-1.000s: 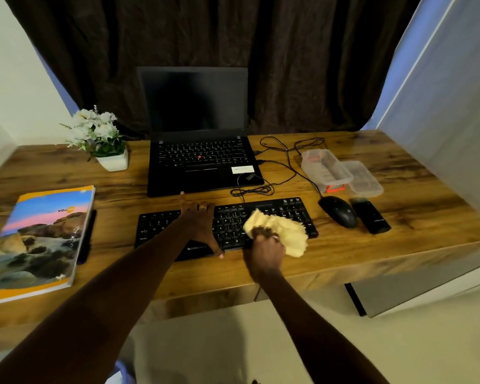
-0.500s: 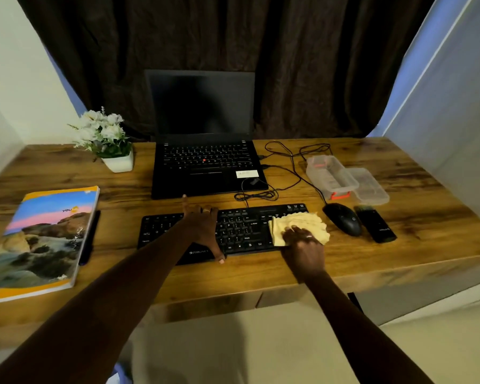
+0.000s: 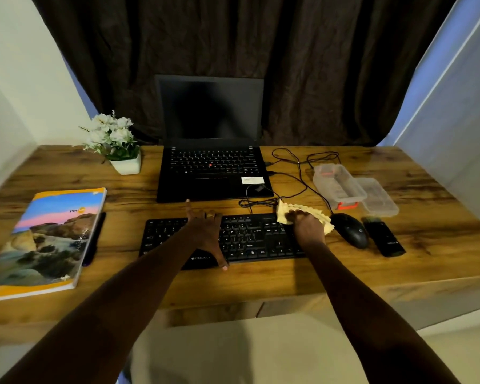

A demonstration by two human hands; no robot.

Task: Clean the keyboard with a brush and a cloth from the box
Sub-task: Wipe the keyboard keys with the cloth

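A black keyboard (image 3: 250,239) lies on the wooden desk (image 3: 427,245) in front of me. My left hand (image 3: 205,231) rests flat on its middle, fingers spread, thumb at the front edge. My right hand (image 3: 306,227) presses a pale yellow cloth (image 3: 316,213) onto the keyboard's far right end, near the back edge. The clear plastic box (image 3: 338,185) with an orange clip stands open at the right rear, its lid (image 3: 378,199) beside it. I see no brush.
A black laptop (image 3: 211,167) stands open behind the keyboard, cables (image 3: 297,173) trailing to its right. A mouse (image 3: 349,230) and a small black device (image 3: 384,238) lie right of the keyboard. A book (image 3: 45,239) and a flower pot (image 3: 117,145) are at the left.
My right hand has slid the cloth from the keyboard's front middle to its right end and then up to the back right corner. My left hand has stayed on the keyboard.
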